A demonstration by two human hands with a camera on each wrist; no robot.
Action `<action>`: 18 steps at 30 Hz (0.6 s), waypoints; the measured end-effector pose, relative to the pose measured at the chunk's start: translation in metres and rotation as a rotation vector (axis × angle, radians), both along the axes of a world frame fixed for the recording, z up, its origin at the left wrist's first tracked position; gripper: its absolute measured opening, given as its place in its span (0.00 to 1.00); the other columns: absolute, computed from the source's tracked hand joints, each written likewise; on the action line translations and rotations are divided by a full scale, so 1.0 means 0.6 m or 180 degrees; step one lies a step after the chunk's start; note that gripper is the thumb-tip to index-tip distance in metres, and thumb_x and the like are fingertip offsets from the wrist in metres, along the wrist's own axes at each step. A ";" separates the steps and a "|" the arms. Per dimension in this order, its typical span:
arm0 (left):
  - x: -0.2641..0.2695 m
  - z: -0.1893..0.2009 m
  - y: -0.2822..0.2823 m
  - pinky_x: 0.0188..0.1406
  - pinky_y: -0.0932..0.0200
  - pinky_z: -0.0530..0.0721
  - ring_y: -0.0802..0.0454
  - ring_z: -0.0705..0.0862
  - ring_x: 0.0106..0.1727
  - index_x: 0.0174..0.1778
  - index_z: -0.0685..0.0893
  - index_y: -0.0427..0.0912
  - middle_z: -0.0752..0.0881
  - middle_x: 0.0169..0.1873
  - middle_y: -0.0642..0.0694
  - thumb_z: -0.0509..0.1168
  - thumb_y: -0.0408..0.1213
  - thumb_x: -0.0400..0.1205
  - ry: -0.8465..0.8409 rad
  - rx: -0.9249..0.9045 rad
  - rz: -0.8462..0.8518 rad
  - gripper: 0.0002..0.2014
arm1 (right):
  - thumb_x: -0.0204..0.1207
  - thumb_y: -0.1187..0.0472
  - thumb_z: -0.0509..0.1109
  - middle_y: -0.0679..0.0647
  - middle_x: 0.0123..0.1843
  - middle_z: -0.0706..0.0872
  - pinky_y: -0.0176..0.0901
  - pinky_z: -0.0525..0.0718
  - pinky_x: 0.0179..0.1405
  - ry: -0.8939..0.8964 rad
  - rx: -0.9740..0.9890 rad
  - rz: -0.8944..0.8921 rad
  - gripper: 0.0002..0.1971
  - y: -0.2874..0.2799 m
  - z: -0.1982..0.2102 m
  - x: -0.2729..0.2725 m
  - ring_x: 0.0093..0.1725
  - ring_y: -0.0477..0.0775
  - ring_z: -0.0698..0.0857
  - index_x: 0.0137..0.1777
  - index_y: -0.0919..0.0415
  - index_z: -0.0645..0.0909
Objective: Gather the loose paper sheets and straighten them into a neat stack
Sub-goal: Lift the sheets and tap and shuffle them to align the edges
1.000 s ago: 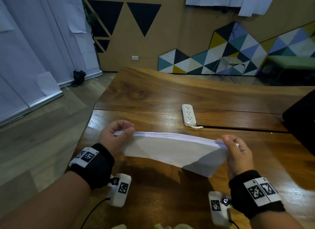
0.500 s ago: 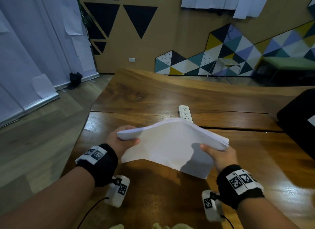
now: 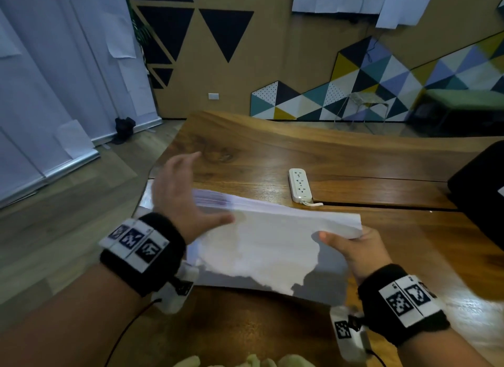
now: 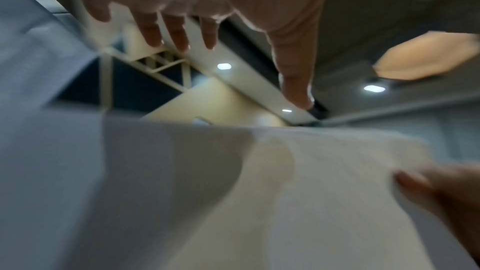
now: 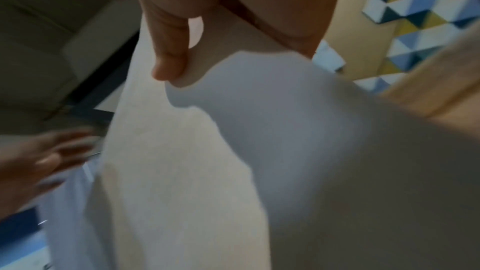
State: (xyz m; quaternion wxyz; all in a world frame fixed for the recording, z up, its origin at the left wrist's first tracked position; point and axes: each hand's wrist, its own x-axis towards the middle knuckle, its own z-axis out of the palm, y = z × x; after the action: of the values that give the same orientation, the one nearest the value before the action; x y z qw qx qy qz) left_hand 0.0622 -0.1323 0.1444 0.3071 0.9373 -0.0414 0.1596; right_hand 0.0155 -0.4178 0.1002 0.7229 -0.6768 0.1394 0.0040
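A stack of white paper sheets (image 3: 272, 244) is held above the wooden table (image 3: 354, 159), its long upper edge roughly level. My right hand (image 3: 351, 246) pinches the stack's right end, thumb on the near face; the right wrist view shows that thumb pressed on the paper (image 5: 233, 151). My left hand (image 3: 182, 192) is at the stack's left end with fingers straight and spread, thumb lying across the near face. In the left wrist view the left hand (image 4: 202, 34) is open above the sheets (image 4: 259, 192). The sheets' left ends look slightly fanned.
A white power strip (image 3: 300, 185) lies on the table just beyond the stack. A black object (image 3: 480, 186) sits at the table's right edge. The table's left edge drops to a wooden floor (image 3: 68, 216).
My left hand has let go of the stack's left corner and opened, rising beside the sheets. The stack has flattened from an arched shape to a level top edge, still held by my right hand.
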 end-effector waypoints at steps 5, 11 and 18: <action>-0.009 0.058 -0.090 0.66 0.51 0.75 0.50 0.79 0.65 0.68 0.73 0.54 0.83 0.61 0.50 0.67 0.52 0.73 0.0690 0.1369 -0.1371 0.26 | 0.63 0.69 0.78 0.54 0.44 0.93 0.37 0.88 0.43 -0.1046 -0.0866 0.0490 0.11 0.050 0.092 -0.001 0.44 0.49 0.90 0.43 0.54 0.88; -0.001 0.057 -0.051 0.34 0.57 0.84 0.58 0.84 0.30 0.30 0.82 0.52 0.83 0.28 0.53 0.70 0.38 0.74 0.0565 -0.0519 -0.1189 0.08 | 0.61 0.65 0.81 0.60 0.39 0.92 0.51 0.88 0.41 -0.0586 -0.1688 0.0639 0.06 0.000 0.120 0.007 0.39 0.59 0.90 0.37 0.58 0.88; 0.005 0.018 0.007 0.25 0.61 0.83 0.59 0.84 0.23 0.27 0.89 0.51 0.89 0.21 0.54 0.75 0.40 0.59 0.0941 -0.2295 -0.0666 0.03 | 0.39 0.57 0.88 0.60 0.53 0.92 0.46 0.90 0.42 -0.0559 0.0627 0.0293 0.37 -0.013 0.079 0.019 0.53 0.62 0.90 0.54 0.64 0.87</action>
State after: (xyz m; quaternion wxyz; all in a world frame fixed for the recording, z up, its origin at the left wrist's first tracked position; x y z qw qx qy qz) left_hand 0.0654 -0.1282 0.1554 0.6334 0.7731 -0.0333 -0.0048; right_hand 0.0267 -0.4255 0.1475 0.7943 -0.6059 0.0434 -0.0085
